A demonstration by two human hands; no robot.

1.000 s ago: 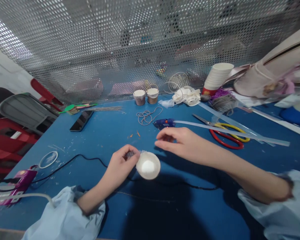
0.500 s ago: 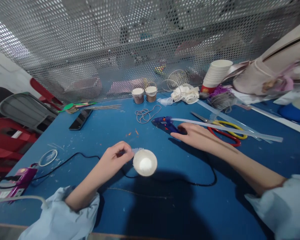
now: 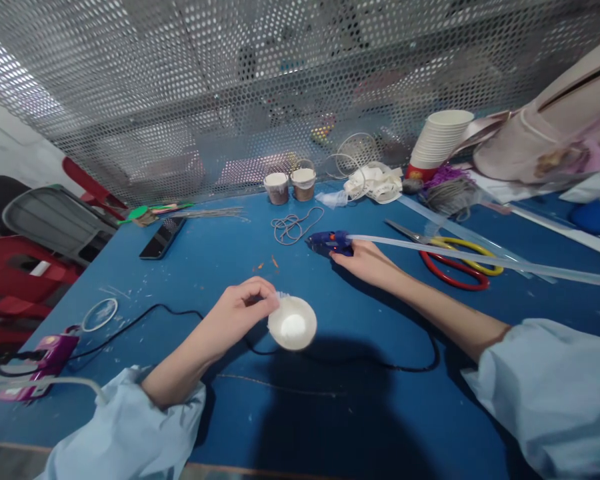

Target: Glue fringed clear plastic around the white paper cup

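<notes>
A small white paper cup (image 3: 293,325), seen from above into its open mouth, is at the near middle of the blue table. My left hand (image 3: 243,308) pinches its upper left rim, where a strip of sheer, gauzy trim (image 3: 281,296) shows. To the right, my right hand (image 3: 365,261) is wrapped round the handle of a blue hot glue gun (image 3: 327,241). The gun's nozzle points left, and a long translucent glue stick (image 3: 460,253) runs out of its back. The gun's trigger is largely hidden by my fingers.
Scissors (image 3: 450,260) with red and yellow handles lie right of my right hand. Two small brown-and-white cups (image 3: 303,185), a cord (image 3: 293,229) and stacked paper cups (image 3: 437,147) are farther back. A phone (image 3: 163,238), black cable (image 3: 175,308) and purple power strip (image 3: 47,367) lie left.
My right hand has moved forward and closed more fully round the glue gun's handle. My left fingers have shifted slightly right, onto the cup's rim. The view has tilted a little.
</notes>
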